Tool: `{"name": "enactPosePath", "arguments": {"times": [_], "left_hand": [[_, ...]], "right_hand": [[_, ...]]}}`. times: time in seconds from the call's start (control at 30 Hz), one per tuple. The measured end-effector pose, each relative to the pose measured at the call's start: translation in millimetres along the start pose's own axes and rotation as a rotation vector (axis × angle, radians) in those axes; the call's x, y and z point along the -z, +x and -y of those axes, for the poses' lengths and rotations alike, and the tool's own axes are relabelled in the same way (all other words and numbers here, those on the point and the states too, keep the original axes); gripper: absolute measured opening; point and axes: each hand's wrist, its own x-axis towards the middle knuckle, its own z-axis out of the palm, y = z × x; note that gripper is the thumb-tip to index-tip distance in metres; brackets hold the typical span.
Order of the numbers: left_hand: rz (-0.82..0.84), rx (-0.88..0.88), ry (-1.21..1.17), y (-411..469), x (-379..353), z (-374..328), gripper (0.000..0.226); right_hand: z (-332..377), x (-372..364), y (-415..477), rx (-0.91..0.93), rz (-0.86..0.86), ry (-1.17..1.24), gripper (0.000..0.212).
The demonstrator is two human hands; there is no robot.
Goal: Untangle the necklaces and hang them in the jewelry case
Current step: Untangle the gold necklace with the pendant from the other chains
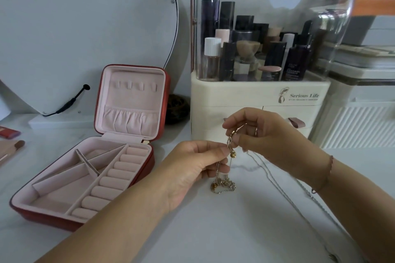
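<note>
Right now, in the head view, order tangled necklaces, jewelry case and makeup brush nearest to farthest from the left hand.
1. tangled necklaces, pinched by the left hand.
2. jewelry case, open, to its left.
3. makeup brush, far left edge.

A white worktop (213,230) runs back to a pale wall (184,38), all of it under soft, even light. At the left a large round mirror (85,17) stands on a white base, with a black cable (68,102) plugged in near its lower edge. At the right is a cream cosmetics organiser (256,96) whose clear domed cover encloses many bottles (275,57), and just beside it stands a white ribbed cabinet (361,126).
</note>
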Motion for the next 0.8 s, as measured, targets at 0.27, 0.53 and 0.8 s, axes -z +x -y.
{"name": "enactPosePath", "arguments": {"times": [0.27,0.53,0.8], "left_hand": [[-0.07,-0.039,-0.009,1.8,0.3,-0.6,0.01],[-0.149,-0.041,-0.002,4.0,-0.1,-1.2,0.015],[-0.122,-0.051,0.033,2.2,-0.6,-1.1,0.009]], "right_hand": [[-6.6,-4.3,1.8,-0.128,0.071,0.084,0.017],[-3.4,-0.4,-0.3,-0.359,0.292,0.422,0.026],[-4.0,-5.1,-1.1,-0.379,0.245,0.529,0.035]]}}
